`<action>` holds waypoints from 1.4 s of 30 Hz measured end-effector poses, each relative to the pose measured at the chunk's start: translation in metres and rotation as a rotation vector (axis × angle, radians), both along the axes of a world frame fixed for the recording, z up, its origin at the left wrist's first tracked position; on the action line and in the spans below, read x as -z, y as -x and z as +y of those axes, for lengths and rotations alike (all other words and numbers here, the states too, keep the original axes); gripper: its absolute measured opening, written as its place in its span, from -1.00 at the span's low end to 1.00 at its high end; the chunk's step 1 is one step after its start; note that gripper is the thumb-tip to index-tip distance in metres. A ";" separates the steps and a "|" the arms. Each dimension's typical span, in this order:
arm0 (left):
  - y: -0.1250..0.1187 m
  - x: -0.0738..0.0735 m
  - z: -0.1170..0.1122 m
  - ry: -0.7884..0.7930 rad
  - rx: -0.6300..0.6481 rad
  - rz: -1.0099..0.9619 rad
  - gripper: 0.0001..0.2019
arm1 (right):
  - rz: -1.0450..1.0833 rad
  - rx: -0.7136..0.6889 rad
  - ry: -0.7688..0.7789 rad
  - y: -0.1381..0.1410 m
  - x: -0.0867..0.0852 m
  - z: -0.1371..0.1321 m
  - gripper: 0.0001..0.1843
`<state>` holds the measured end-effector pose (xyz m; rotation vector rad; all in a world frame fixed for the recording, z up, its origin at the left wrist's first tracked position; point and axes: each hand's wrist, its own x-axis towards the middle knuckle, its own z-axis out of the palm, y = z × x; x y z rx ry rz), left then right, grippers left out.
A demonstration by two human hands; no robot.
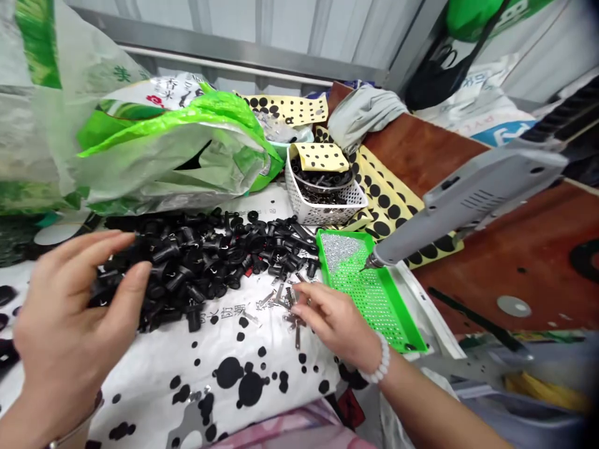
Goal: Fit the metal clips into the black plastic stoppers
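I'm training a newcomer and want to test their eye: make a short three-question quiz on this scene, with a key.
1. Which hand is nearer the small metal strips?
2. Fill in the side, as the wearer sees it: the green tray lies to the ____ of the black parts.
3. True or false: the wrist of the hand from question 1 is bare.

Key:
1. The right hand.
2. Right.
3. False: it wears a pale beaded bracelet.
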<state>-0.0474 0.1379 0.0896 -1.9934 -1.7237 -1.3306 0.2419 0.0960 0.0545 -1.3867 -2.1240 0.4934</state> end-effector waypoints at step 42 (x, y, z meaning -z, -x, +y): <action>-0.088 0.022 0.082 0.413 0.355 0.441 -0.79 | -0.126 -0.337 -0.160 0.034 0.040 -0.030 -0.77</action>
